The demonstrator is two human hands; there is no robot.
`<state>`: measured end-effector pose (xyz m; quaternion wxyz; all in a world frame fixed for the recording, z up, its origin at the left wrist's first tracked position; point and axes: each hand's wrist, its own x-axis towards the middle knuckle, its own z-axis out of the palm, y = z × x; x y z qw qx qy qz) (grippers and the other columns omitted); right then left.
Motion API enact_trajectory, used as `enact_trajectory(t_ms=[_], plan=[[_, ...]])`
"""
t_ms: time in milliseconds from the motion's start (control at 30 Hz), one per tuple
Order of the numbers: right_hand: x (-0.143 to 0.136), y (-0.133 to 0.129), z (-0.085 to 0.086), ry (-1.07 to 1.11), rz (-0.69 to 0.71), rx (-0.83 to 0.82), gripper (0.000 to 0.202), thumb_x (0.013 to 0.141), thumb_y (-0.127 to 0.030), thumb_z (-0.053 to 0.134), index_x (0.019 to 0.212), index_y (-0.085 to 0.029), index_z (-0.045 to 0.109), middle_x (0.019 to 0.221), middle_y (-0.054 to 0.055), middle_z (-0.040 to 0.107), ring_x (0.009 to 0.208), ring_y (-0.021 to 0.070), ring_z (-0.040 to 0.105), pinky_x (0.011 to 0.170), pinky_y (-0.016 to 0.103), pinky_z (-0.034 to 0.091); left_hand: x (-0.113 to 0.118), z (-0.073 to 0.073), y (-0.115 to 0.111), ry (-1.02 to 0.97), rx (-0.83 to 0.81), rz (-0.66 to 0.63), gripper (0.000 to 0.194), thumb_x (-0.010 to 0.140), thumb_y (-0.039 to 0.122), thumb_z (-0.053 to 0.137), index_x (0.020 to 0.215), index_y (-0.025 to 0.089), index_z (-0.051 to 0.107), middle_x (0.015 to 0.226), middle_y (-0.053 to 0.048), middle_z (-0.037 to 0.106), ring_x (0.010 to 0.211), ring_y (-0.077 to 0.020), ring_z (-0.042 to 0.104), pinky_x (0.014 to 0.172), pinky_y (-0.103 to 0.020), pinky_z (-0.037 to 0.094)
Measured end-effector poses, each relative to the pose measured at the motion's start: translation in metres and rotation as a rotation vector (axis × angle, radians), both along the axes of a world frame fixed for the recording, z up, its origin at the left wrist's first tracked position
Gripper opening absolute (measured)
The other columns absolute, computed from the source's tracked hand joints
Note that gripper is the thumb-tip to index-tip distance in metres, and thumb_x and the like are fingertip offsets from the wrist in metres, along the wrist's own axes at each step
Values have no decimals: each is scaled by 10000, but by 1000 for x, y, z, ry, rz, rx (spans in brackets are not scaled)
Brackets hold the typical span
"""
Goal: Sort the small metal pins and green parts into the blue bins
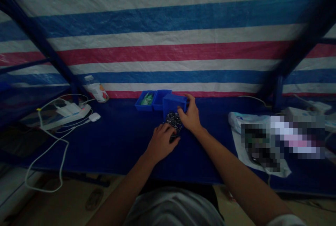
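Observation:
A blue plastic bin (pixel 174 100) is tipped up on the table, its open side apparently toward me. My right hand (pixel 191 115) grips it by the right side, the thumb on the near edge and the fingers behind. Dark, thin metal pieces like screws or nails (pixel 173 118) lie in a heap at its mouth; their exact kind is too small to tell. My left hand (pixel 163 140) rests at the near left of this heap, fingers bent over it and thumb apart, touching the pieces. Whether any are between its fingers is hidden.
Behind stand a blue bin with green-looking packets (pixel 147 99) and another blue bin (pixel 158 100). At left are a bottle (pixel 97 89), a power strip (pixel 78 113) and looped white cables (pixel 63 156). White plastic sheeting (pixel 236 121) with blurred-out items lies right. Striped sheeting (pixel 168 50) hangs behind.

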<state>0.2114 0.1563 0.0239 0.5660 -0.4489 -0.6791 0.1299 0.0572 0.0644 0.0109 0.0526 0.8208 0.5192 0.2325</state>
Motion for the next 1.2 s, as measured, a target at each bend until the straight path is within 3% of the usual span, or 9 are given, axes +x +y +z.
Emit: enact_trajectory(t_ms=[200, 400, 533, 667, 867, 1200], plan=[[-2, -4, 2, -39, -16, -90, 652, 830, -365, 547, 1425, -176, 358, 1145, 161, 666, 893, 312, 677, 815, 497, 531, 0, 0, -1, 26, 44, 40, 108, 859, 291, 656, 926, 221, 611, 1003, -31, 610, 992, -241, 551, 872, -408, 425], [2, 0, -11, -60, -39, -22, 722, 867, -510, 533, 1485, -228, 289, 932, 79, 712, 733, 270, 679, 708, 427, 536, 2, 3, -3, 38, 97, 64, 107, 886, 319, 614, 889, 214, 596, 970, -42, 597, 947, -235, 544, 840, -404, 439], [4, 3, -13, -25, -33, -43, 664, 895, -536, 486, 1457, -214, 342, 841, 53, 704, 673, 238, 661, 680, 392, 524, 3, 6, -5, 19, 164, 134, 112, 898, 317, 577, 930, 212, 599, 1015, -66, 592, 991, -251, 538, 876, -415, 447], [3, 2, -11, -24, -47, -57, 530, 907, -561, 448, 1305, -214, 488, 845, 72, 707, 672, 248, 655, 685, 405, 518, 3, 6, -5, -1, 259, 270, 380, 860, 399, 620, 1165, 180, 564, 1254, -137, 541, 1210, -325, 460, 1023, -490, 394], [-3, -3, -11, -72, -51, -22, 536, 897, -583, 434, 1254, -186, 478, 899, 113, 711, 714, 284, 675, 683, 429, 521, 4, -5, -4, 44, 184, 349, 821, 820, 592, 614, 1449, 150, 325, 1527, -212, 325, 1410, -412, 286, 1092, -610, 317], [-7, -7, -11, -132, -30, 28, 529, 884, -572, 450, 1260, -200, 440, 907, 112, 699, 757, 297, 682, 677, 427, 524, 4, -7, -3, 24, 50, 327, 905, 834, 599, 596, 1513, 183, 168, 1585, -236, 207, 1409, -410, 329, 1072, -680, 314]])
